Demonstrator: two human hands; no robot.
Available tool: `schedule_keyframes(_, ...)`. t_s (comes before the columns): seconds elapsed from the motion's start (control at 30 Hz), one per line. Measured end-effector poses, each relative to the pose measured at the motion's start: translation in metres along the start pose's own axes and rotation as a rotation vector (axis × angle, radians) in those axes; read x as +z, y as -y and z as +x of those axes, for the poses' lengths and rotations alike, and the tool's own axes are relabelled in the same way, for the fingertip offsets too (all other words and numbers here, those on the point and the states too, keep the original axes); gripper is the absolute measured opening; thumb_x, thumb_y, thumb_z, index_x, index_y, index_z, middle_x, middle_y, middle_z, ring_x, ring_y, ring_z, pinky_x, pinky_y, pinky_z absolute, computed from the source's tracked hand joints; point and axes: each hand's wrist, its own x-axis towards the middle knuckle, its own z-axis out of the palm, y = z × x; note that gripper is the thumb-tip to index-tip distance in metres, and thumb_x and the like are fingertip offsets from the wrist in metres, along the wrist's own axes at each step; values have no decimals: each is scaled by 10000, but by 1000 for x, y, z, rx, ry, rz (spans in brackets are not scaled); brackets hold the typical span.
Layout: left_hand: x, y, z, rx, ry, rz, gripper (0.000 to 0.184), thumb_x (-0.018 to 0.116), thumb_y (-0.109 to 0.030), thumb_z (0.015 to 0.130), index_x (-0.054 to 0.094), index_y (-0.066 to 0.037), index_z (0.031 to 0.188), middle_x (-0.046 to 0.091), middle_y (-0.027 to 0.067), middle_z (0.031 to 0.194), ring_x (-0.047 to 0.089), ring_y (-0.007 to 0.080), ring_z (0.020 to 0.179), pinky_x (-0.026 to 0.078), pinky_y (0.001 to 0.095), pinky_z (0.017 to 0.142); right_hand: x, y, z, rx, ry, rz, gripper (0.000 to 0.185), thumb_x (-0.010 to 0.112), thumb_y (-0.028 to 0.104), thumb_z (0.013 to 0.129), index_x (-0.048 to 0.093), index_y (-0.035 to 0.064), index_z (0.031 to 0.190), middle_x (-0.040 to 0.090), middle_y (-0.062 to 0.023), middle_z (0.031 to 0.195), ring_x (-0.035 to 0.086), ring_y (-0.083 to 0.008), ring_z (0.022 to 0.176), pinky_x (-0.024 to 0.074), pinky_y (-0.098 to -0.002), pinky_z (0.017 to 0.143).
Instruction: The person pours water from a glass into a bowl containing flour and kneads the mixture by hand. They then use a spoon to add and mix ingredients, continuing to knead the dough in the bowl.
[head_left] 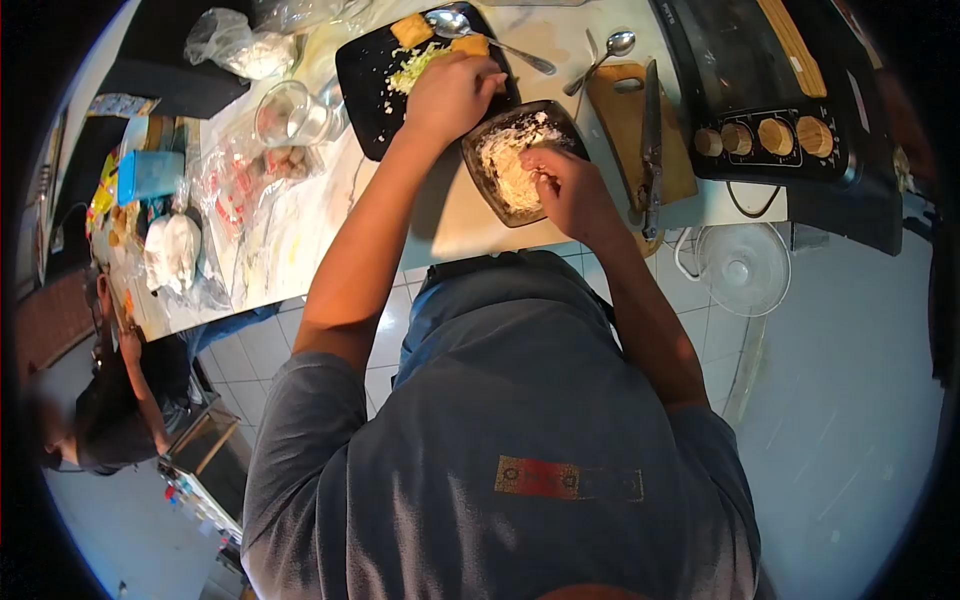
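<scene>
My left hand [455,95] is over a square black plate [364,100], its fingers curled together. Whatever they may hold is hidden beneath them. Shredded pale-green vegetable [412,72] lies on the plate beside this hand, with a golden fried tofu piece [410,30], a second piece [470,46] and a metal spoon [450,24]. My right hand [572,195] reaches into a dark square bowl [482,188] that contains a pale, lumpy mixture [515,180]. Its fingers are bent and pinched at the mixture; I cannot make out what is between them.
Right of the bowl are a wooden cutting board [620,115], a long knife [652,150] and another spoon [618,44]. A black appliance with knobs [775,136] stands farther right. Leftward are a clear glass [285,115] and plastic bags [240,190]. Another person [120,400] is at far left.
</scene>
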Motion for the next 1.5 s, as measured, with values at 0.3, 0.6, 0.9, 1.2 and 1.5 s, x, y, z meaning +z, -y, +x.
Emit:
schedule_keyframes(0.3,51,-7,70,276,283,427,170,657,-214,818,756,-157,943,537,68,1144,476,270,1143,394,387,951,-9,20,-1,97,6,11,204,613,26,875,650,20,1076,681,-182,898,680,-287,769,525,-348,686)
schedule_keyframes(0.6,-19,-7,91,376,213,310,95,681,-133,811,736,-80,869,673,122,880,650,278,881,514,353,777,-20,21,-1,134,39,17,207,588,118,899,638,39,1085,668,-217,968,635,-407,917,514,-449,780)
schedule_keyframes(0.9,-90,-1,28,-413,-399,-484,172,639,-153,910,708,5,917,702,91,772,639,183,651,493,316,613,-14,14,8,30,102,-102,203,686,135,870,667,29,1042,668,-188,837,646,-320,707,499,-366,646)
schedule_keyframes(1.2,-124,-15,-56,-583,-714,-895,116,516,-54,956,501,62,959,692,234,891,712,271,813,585,332,730,-14,9,19,-23,72,-87,131,622,104,874,669,41,980,649,-229,834,630,-426,812,505,-457,687)
schedule_keyframes(1.5,-104,-75,-136,-880,-417,-1552,308,506,-44,971,478,44,1266,633,150,1140,650,228,1055,544,326,950,-15,0,21,-51,143,-41,267,649,92,852,633,45,1114,672,-234,900,650,-411,846,514,-451,743)
